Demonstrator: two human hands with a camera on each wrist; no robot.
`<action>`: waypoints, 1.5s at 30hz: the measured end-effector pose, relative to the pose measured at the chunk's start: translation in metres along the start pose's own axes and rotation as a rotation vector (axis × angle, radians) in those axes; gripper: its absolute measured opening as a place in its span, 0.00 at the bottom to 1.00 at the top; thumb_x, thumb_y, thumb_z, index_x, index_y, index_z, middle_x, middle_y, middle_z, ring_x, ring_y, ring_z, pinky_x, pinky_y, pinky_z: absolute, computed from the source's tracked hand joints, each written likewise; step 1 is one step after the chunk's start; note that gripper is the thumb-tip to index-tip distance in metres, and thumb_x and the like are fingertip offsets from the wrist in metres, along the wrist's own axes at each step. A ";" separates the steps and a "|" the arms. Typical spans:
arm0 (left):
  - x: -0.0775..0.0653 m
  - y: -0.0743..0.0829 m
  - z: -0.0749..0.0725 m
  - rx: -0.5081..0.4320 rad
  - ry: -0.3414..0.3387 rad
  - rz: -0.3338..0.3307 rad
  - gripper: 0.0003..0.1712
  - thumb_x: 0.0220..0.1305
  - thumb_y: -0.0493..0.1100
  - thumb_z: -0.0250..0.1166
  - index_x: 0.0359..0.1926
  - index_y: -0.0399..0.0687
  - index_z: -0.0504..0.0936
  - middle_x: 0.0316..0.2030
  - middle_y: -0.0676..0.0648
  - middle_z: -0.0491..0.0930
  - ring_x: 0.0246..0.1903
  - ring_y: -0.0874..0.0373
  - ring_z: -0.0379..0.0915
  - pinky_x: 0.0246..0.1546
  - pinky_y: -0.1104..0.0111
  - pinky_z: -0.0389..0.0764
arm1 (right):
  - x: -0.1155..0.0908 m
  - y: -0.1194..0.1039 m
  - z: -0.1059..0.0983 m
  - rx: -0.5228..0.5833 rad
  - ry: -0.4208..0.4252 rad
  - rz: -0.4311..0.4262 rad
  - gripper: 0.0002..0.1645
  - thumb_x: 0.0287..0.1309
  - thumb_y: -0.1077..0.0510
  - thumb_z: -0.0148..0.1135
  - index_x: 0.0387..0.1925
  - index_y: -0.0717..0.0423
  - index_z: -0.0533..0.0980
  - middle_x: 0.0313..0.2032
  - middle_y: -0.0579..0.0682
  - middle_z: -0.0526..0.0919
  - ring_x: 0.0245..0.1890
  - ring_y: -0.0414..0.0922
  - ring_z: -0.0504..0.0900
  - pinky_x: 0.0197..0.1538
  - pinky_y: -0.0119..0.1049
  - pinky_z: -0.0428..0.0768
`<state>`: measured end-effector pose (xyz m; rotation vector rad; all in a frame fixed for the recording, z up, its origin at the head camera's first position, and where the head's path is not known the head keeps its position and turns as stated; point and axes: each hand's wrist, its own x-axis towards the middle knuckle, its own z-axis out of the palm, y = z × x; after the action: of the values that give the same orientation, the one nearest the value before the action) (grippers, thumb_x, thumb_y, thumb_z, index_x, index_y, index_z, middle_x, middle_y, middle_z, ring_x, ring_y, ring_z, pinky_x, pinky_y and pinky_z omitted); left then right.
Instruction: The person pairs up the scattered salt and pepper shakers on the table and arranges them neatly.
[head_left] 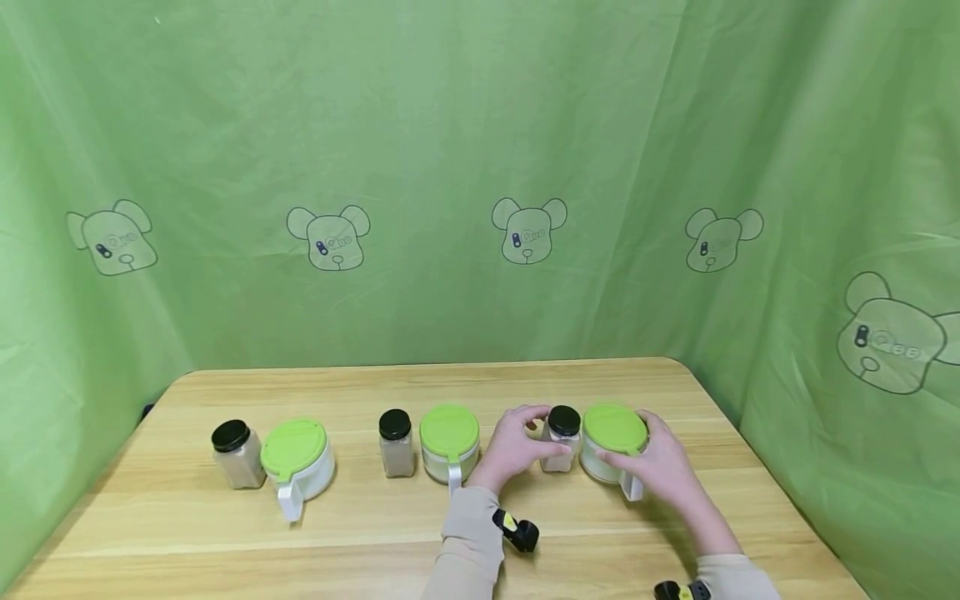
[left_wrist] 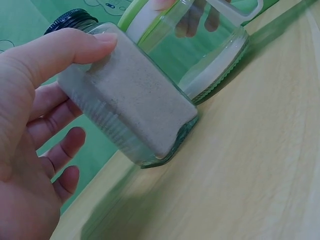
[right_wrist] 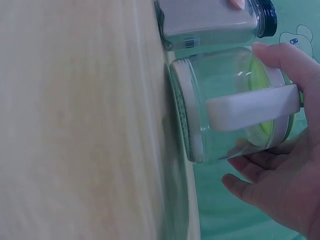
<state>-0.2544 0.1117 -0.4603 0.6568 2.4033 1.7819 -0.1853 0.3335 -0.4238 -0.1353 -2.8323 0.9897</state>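
Note:
My left hand (head_left: pixel 517 446) grips a square glass jar (left_wrist: pixel 135 95) of greyish-brown powder with a black lid (head_left: pixel 564 420), thumb across its front face and fingers behind. Just to the right, my right hand (head_left: pixel 663 462) holds a round glass seasoning pot (right_wrist: pixel 225 75) with a green lid (head_left: pixel 615 427) and a white handle (right_wrist: pixel 252 107). Its thumb lies at the lid's near edge and the fingers curl round the far side. A layer of white contents shows at the pot's bottom. Jar and pot stand side by side, close together.
Two similar pairs stand to the left on the wooden table (head_left: pixel 360 550): a black-lidded jar (head_left: pixel 397 446) beside a green-lidded pot (head_left: pixel 450 433), and farther left another jar (head_left: pixel 238 457) beside another pot (head_left: pixel 296 454). A green curtain (head_left: pixel 420 150) surrounds the table's back and sides.

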 end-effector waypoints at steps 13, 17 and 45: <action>0.001 0.004 -0.004 -0.024 -0.057 -0.012 0.36 0.46 0.46 0.78 0.59 0.48 0.78 0.55 0.49 0.80 0.48 0.59 0.70 0.48 0.68 0.72 | 0.000 0.001 0.001 -0.007 -0.004 -0.015 0.64 0.43 0.40 0.76 0.67 0.75 0.54 0.62 0.75 0.67 0.60 0.70 0.69 0.60 0.68 0.68; 0.000 0.004 -0.004 -0.022 -0.064 -0.013 0.36 0.46 0.46 0.78 0.59 0.48 0.78 0.55 0.49 0.81 0.48 0.59 0.70 0.48 0.69 0.72 | 0.000 0.002 0.001 -0.021 -0.002 -0.019 0.64 0.43 0.40 0.76 0.67 0.76 0.54 0.61 0.75 0.67 0.59 0.70 0.70 0.59 0.68 0.69; 0.001 0.003 -0.005 -0.026 -0.068 -0.028 0.36 0.44 0.46 0.79 0.58 0.48 0.78 0.52 0.49 0.81 0.49 0.55 0.71 0.47 0.67 0.73 | -0.001 -0.008 -0.003 -0.028 -0.058 0.033 0.64 0.43 0.40 0.76 0.65 0.78 0.52 0.59 0.77 0.66 0.58 0.70 0.70 0.59 0.66 0.69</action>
<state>-0.2561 0.1088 -0.4559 0.6666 2.3299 1.7470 -0.1841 0.3286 -0.4164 -0.1596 -2.9063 0.9768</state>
